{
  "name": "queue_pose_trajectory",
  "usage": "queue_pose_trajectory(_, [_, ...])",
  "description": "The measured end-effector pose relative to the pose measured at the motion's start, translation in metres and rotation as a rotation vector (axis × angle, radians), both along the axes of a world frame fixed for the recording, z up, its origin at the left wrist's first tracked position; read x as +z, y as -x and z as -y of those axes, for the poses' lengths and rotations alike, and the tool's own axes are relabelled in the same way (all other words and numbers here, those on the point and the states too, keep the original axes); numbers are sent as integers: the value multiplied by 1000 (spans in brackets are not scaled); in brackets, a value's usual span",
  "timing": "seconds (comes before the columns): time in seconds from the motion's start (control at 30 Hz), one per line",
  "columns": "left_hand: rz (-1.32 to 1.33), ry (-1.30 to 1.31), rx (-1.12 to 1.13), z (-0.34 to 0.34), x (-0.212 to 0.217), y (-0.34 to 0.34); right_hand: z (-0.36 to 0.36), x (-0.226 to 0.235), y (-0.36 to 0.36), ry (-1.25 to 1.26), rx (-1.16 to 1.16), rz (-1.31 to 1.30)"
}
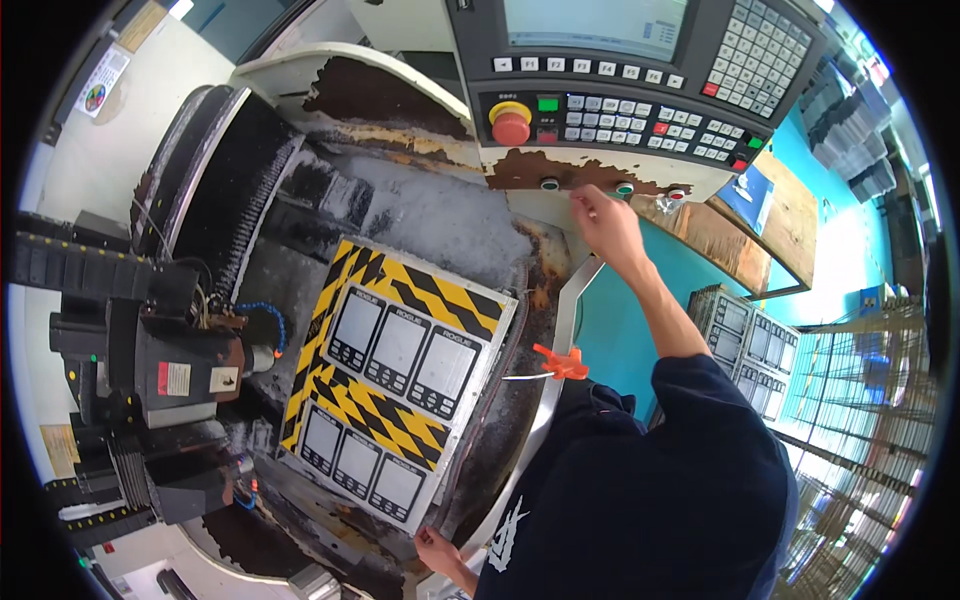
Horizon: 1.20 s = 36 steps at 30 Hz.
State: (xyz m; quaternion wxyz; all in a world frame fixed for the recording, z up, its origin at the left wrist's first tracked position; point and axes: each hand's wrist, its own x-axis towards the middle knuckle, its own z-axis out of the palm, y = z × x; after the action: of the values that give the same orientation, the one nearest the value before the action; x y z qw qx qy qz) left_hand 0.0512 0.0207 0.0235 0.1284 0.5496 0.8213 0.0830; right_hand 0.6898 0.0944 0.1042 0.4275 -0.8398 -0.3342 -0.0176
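Note:
My right hand [608, 228] is raised just under the control panel, with its fingers curled in beside a green push button [624, 189]; nothing shows in them. Low in the picture, my left hand [438, 553] is at the near corner of a flat fixture plate [462, 432]. Its fingers are bent, and I cannot make out whether they grip anything. Several black-framed panels with pale windows [403, 347] lie on the plate in two rows, between yellow-and-black striped bands [440, 290]. An orange air gun [562, 362] with a thin metal nozzle rests by the machine's rim, between my hands.
The control panel [640, 95] carries a screen, keys and a red emergency stop [511, 126]. Machine heads with blue hoses [190, 375] stand left of the plate. Rightward are a wooden table [785, 225], stacked panels [750, 345] and wire racks [860, 440]. Wet residue coats the machine bed [440, 215].

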Motion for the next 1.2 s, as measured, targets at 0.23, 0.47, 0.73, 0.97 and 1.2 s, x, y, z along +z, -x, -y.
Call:
queue_pose_trajectory(0.23, [-7, 35, 3, 0, -2, 8, 67, 95, -3, -286, -320, 214])
queue_pose_trajectory(0.47, [-35, 79, 21, -3, -2, 9, 100, 102, -34, -245, -529, 100])
queue_pose_trajectory(0.73, [-24, 57, 54, -3, 6, 1, 117, 75, -62, -160, -416, 98])
queue_pose_trajectory(0.97, [1, 55, 190, -1, 12, 2, 87, 68, 39, 398, 166, -65])
queue_pose_trajectory(1.2, [382, -44, 250, -7, 34, 1, 93, -24, 137, 266, 1000, -499])
